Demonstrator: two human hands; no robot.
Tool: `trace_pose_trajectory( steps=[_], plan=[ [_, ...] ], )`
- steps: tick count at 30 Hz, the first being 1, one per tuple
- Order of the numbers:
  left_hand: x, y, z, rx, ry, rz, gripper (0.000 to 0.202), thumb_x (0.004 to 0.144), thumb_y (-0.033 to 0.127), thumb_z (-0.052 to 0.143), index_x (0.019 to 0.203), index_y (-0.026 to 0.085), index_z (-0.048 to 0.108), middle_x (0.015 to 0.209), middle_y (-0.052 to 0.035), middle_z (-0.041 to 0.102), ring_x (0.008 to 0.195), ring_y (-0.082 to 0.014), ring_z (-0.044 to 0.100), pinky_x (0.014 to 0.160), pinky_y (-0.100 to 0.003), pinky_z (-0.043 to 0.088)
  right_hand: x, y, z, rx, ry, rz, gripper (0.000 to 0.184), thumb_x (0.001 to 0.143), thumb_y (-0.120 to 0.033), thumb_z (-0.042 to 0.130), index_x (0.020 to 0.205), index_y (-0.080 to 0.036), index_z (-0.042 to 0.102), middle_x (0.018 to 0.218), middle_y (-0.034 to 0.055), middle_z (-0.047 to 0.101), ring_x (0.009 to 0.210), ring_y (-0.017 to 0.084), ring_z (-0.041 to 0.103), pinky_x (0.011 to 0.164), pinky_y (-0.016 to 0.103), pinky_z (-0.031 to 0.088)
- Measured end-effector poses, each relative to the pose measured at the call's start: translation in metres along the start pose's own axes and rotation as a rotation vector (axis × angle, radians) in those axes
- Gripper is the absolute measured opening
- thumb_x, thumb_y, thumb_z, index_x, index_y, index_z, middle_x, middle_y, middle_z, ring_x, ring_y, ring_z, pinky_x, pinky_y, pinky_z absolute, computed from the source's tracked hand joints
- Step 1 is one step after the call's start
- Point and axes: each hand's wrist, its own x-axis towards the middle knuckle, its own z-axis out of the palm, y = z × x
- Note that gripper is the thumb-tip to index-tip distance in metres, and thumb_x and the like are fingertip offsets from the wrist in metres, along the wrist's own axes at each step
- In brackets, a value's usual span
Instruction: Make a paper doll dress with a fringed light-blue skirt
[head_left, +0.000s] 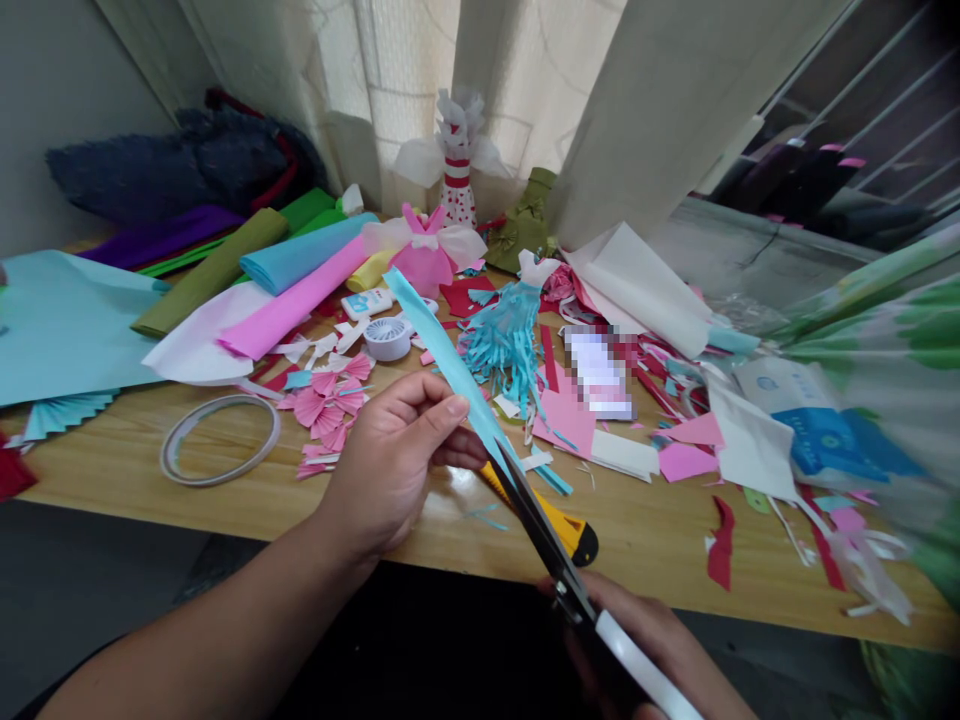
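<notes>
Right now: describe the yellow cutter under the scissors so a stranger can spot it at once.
Start at the front edge of the wooden table, where the right hand works the scissors. Just beneath the blades lies a yellow utility knife, its black end toward the table's front edge. It is the only yellow-and-black tool there, unlike the pink and blue paper scraps nearby.

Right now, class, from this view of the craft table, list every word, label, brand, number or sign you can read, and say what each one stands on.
No word, brand or number can be read for certain.
Small white-and-blue container: blue print, too small to read.
White-and-blue packet: print too blurred to read.
Pixelated white rectangle: blocked out, unreadable.
</notes>
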Motion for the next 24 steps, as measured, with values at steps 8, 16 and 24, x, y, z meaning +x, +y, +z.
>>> trace_pose_trajectory(
  steps=[8,16,24],
  plan=[
    [-0.001,0.002,0.000,0.009,0.011,-0.001,0.016,0.074,0.022,0.067,0.068,0.016,0.053,0.058,0.0023,0.066,0.050,-0.0109,0.064,0.050,-0.019,0.055,0.001,-0.005,-0.002,0.025,-0.026,0.052,0.078,0.070,-0.081,0.035,0.112,-0.020,0.060,0.060,0.0036,0.056,0.054,0.017,0.050,0.052,0.025,0.042],
    [-0.002,0.002,0.001,-0.006,-0.003,-0.011,0.015,0.075,0.021,0.066,0.069,0.016,0.054,0.058,0.0021,0.067,0.050,-0.0100,0.064,0.050,-0.018,0.055,0.008,0.001,0.002,0.180,-0.119,0.096,0.082,0.061,-0.087,0.036,0.100,-0.019,0.060,0.054,-0.0038,0.041,0.047,0.010,0.031,0.044,0.021,0.027],
    [-0.002,0.002,-0.001,-0.001,-0.003,-0.012,0.015,0.076,0.023,0.067,0.071,0.016,0.054,0.060,0.0011,0.068,0.051,-0.0112,0.065,0.051,-0.020,0.055,0.007,0.002,0.002,0.210,-0.162,0.129,0.082,0.061,-0.088,0.036,0.099,-0.019,0.059,0.051,-0.0054,0.037,0.045,0.008,0.028,0.043,0.020,0.022]
  ],
)
